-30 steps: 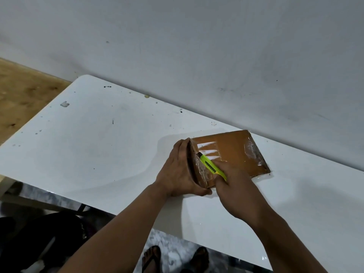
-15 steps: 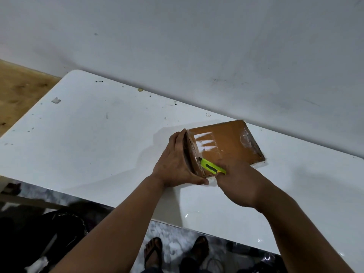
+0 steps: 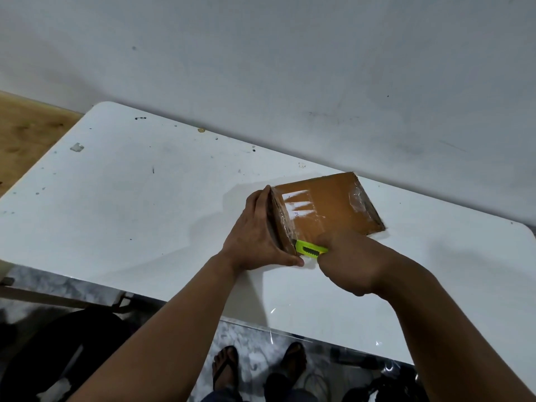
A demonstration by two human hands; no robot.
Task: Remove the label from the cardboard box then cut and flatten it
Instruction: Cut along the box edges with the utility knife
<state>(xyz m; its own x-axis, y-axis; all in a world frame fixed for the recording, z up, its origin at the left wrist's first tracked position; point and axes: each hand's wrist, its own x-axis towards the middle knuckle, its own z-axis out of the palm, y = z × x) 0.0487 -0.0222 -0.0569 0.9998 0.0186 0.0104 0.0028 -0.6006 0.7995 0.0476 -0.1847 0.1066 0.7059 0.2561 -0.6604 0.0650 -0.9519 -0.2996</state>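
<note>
A flat brown cardboard box [image 3: 330,204] wrapped in clear tape lies on the white table [image 3: 145,204] near the wall. White label scraps [image 3: 298,203] remain on its top at the left. My left hand [image 3: 255,236] presses against the box's left side, thumb along the near corner. My right hand [image 3: 348,262] grips a yellow-green utility knife [image 3: 310,250], whose tip sits at the box's near left corner. The blade itself is hidden.
A grey wall [image 3: 290,68] runs right behind the table. A wooden surface [image 3: 26,132] lies at far left. Below the table's near edge are sandalled feet [image 3: 261,367] on a marbled floor and a dark object [image 3: 58,352] at lower left.
My right hand has drawn the knife toward me along the box's left edge, from near the label scraps to the near corner. My left hand stayed on the box's side.
</note>
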